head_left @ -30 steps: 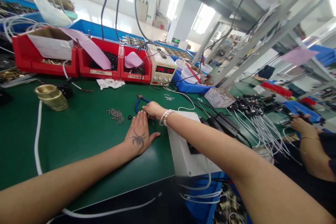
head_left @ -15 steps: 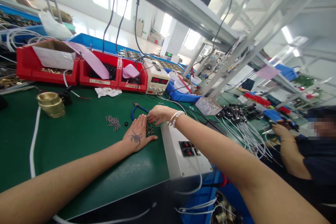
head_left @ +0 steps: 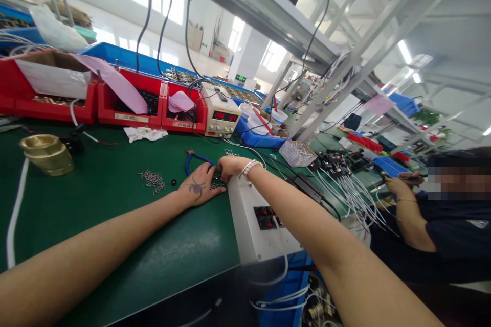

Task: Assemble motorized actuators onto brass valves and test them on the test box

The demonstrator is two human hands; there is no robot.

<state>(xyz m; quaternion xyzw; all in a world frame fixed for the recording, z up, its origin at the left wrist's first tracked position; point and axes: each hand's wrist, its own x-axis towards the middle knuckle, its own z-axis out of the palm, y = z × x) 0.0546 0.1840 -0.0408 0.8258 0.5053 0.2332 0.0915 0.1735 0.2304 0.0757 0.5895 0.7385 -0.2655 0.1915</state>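
Small screws [head_left: 215, 185], a loose cluster, lie on the green bench [head_left: 115, 179] in the gap between the person's two hands. From the left hand [head_left: 197, 187] they sit just to the right, in the notch between its forefinger and thumb; from the right hand [head_left: 230, 166] they lie below and slightly left of the bent fingers, on the side toward the person. Both hands are near, but the left hand frames the cluster on two sides. No common long axis shows: the screws seem to point several ways, though at this size that is only a fair guess. The left hand is palm down, its thumb spread well away from the fingers. The right hand's fingers curl down toward the bench; whether they pinch a screw, I cannot tell. A white box [head_left: 245, 225] stands just right of the cluster. Blue-handled pliers [head_left: 187, 163] lie beyond the left hand, and a second screw pile [head_left: 152, 182] lies off to its left.
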